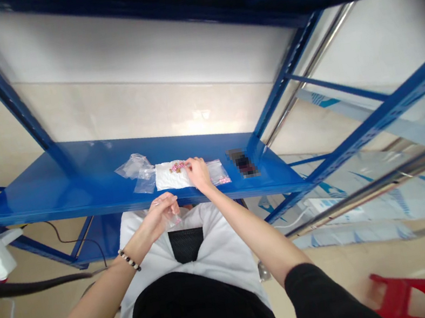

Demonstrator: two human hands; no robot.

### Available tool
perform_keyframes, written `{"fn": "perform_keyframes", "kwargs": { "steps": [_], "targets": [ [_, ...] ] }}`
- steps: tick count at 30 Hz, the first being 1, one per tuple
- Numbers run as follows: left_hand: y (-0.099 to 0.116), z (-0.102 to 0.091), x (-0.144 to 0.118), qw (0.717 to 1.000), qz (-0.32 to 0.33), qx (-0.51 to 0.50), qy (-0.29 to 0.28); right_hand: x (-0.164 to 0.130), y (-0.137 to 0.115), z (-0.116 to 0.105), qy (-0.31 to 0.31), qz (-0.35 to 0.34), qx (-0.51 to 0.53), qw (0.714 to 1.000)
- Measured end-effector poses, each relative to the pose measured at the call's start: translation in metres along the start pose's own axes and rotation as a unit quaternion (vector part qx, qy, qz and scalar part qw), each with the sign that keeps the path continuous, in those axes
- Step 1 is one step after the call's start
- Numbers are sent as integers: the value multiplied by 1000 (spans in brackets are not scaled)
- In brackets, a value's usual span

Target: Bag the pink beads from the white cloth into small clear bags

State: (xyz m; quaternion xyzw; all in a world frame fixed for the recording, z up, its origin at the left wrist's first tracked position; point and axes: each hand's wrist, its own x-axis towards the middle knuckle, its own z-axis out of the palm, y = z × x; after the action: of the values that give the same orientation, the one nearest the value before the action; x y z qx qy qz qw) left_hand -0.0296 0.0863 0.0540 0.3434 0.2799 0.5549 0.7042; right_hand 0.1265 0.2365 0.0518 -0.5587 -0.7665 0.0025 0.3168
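My left hand (160, 212), with a dark-and-light beaded bracelet at its wrist, is closed on a small clear plastic bag (173, 221) just off the shelf's front edge. A few pink specks show low in that bag. On the shelf lies a white cloth or paper sheet (164, 178), with small pink and gold-brown beads (176, 167) in a loose cluster on it. My right hand (198, 173) rests over the sheet's right side, fingers pinched at the edge of the beads. What sits between those fingertips is too small to make out.
Clear plastic bags (137, 165) lie left of the sheet. Another bag (219, 173) with pink beads lies right of it, then a blurred-out dark object (243, 162). Blue uprights and an upper shelf (154, 13) frame the blue shelf (86, 165). A red stool (401, 295) stands lower right.
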Motion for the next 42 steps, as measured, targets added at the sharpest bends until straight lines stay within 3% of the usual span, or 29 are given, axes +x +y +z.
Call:
{"fn": "perform_keyframes", "kwargs": {
  "steps": [13, 22, 31, 37, 42],
  "targets": [
    [5, 11, -5, 998, 45, -38, 4, 1, 1, 4, -8, 24, -14, 1000],
    [3, 10, -8, 999, 35, -24, 8, 0, -1, 2, 16, 25, -17, 999],
    [-1, 9, -6, 999, 26, -12, 16, -4, -24, -28, 82, -31, 93, 992],
    [-8, 12, -11, 1000, -7, 16, -13, -59, -59, -68, 64, -108, 242, 962],
    [-14, 16, -9, 998, -6, 57, -28, -119, -50, -84, 52, -62, 298, 951]
  ]
}}
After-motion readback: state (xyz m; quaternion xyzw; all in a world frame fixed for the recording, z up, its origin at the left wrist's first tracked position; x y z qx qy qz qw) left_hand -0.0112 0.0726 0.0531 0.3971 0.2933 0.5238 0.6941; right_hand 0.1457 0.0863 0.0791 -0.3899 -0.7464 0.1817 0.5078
